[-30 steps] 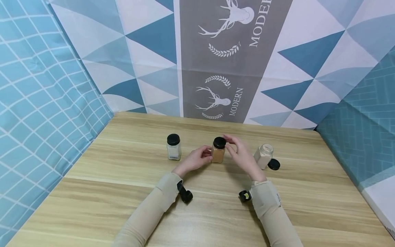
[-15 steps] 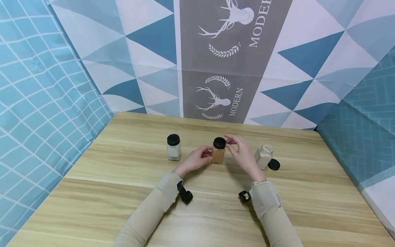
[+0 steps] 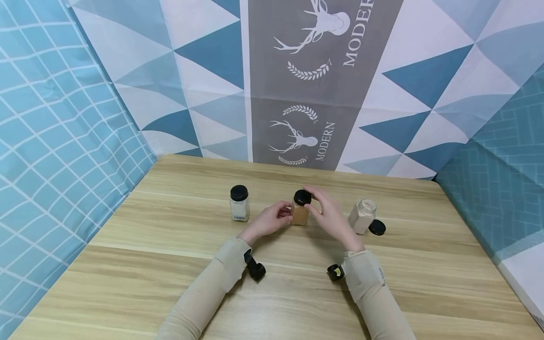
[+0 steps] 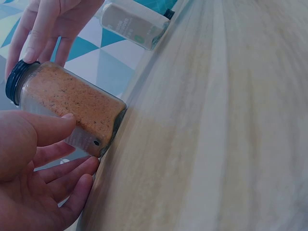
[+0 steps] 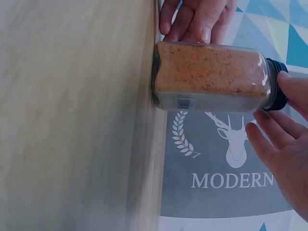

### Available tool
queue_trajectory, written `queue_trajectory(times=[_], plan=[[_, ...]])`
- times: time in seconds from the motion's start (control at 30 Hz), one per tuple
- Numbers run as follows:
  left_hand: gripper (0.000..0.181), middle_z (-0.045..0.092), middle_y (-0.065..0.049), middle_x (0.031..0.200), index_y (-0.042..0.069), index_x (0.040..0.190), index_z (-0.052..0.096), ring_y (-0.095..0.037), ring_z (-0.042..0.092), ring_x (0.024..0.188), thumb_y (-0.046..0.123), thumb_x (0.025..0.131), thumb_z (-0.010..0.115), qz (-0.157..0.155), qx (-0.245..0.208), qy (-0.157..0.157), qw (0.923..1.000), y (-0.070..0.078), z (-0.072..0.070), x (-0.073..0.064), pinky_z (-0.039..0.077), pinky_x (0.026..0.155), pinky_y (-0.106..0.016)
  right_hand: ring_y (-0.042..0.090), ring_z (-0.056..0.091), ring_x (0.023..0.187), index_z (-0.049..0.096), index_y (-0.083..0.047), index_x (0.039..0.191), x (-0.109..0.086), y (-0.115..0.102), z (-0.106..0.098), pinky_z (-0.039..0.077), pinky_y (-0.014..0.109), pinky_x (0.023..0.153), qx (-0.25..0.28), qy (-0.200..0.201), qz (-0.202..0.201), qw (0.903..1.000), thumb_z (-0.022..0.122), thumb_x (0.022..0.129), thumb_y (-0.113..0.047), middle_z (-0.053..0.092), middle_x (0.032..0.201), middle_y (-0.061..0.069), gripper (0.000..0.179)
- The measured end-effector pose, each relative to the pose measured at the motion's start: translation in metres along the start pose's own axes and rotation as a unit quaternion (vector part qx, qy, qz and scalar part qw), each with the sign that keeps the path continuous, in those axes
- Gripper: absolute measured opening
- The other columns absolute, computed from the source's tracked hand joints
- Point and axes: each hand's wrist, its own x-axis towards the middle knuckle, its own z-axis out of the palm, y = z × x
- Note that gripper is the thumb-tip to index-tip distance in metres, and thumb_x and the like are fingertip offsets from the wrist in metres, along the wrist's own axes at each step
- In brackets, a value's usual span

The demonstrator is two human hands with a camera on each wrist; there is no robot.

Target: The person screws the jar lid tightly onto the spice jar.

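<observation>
A glass spice jar [image 3: 300, 216] of speckled orange-brown seasoning stands upright on the table, wearing a black lid [image 3: 302, 197]. My left hand [image 3: 267, 220] holds the jar's body low on its left side. In the left wrist view the thumb presses the glass of the spice jar [image 4: 77, 96], with the other fingers curled around its lower part. From the right, my right hand [image 3: 330, 217] grips the lid; in the right wrist view its thumb lies on one side of the lid [image 5: 278, 84] and fingers on the other.
To the left stands a capped jar [image 3: 240, 208] with whitish contents. At the right an uncapped jar [image 3: 361, 218] of pale powder stands, with a loose black lid [image 3: 377, 227] lying beside it. A patterned cloth wall [image 3: 293, 85] rises behind the wooden table [image 3: 280, 293].
The right hand has moved slightly left, its thumb and fingers going from beside the lid onto it. My left hand and the jars look unmoved.
</observation>
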Motion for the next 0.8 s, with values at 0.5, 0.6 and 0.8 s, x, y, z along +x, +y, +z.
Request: queue_trajectory(times=[0.5, 0.6, 0.8], plan=[[0.037, 0.06, -0.014, 0.114, 0.005, 0.126, 0.048, -0.023, 0.057, 0.106, 0.015, 0.091, 0.055, 0.004, -0.006, -0.001, 1.0, -0.0001, 0.0002, 0.0005, 0.047, 0.09, -0.032, 0.029, 0.052, 0.113, 0.046, -0.004, 0.13, -0.0012, -0.0008, -0.0038, 0.041, 0.043, 0.097, 0.028, -0.003, 0.03, 0.9991, 0.053, 0.091, -0.006, 0.05, 0.131, 0.012, 0.041], [0.037, 0.06, -0.014, 0.114, 0.005, 0.126, 0.048, -0.023, 0.057, 0.106, 0.015, 0.091, 0.055, 0.004, -0.007, -0.001, 1.0, 0.0001, 0.0001, 0.0001, 0.047, 0.089, -0.032, 0.027, 0.052, 0.113, 0.045, -0.006, 0.131, -0.0011, -0.0006, -0.0052, 0.04, 0.042, 0.097, 0.03, -0.005, 0.04, 0.9987, 0.052, 0.091, -0.006, 0.052, 0.13, 0.011, 0.04], [0.036, 0.06, -0.014, 0.114, 0.005, 0.125, 0.049, -0.023, 0.057, 0.106, 0.015, 0.091, 0.055, 0.003, -0.009, -0.002, 1.0, 0.0002, -0.0001, -0.0002, 0.047, 0.089, -0.032, 0.024, 0.056, 0.107, 0.046, -0.008, 0.13, -0.0009, 0.0008, -0.0064, 0.041, 0.042, 0.095, 0.024, 0.005, 0.052, 0.9984, 0.053, 0.091, -0.008, 0.057, 0.121, 0.01, 0.04]])
